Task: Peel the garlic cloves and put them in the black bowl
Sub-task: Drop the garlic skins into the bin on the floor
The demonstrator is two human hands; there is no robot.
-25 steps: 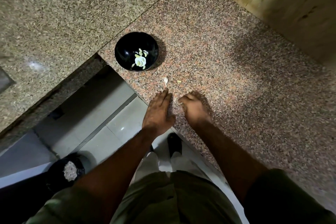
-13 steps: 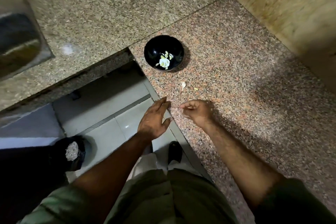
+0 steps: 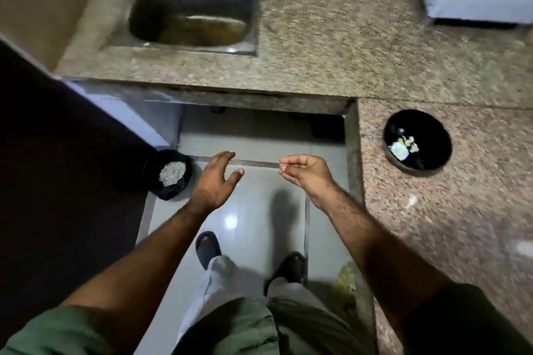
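While the right hand (image 3: 305,174) is pinching something tiny and pale between thumb and fingertip, too small to name though probably a scrap of garlic skin, the left hand (image 3: 215,179) is hanging open beside it with its fingers spread, holding nothing. Both are hovering over the floor (image 3: 253,210), away from the worktop (image 3: 461,225). I judge the person is clearing peel rather than peeling: the next move is likely carrying the scrap out to 9 o'clock and letting it go over the bin (image 3: 168,174), which is lined in black and holding pale waste. The black bowl (image 3: 417,147) is sitting at 3 o'clock on the worktop, peeled cloves (image 3: 403,147) lying in it. A sink (image 3: 190,10) is lying at 12 o'clock. Nothing is blocking the way to the bin.
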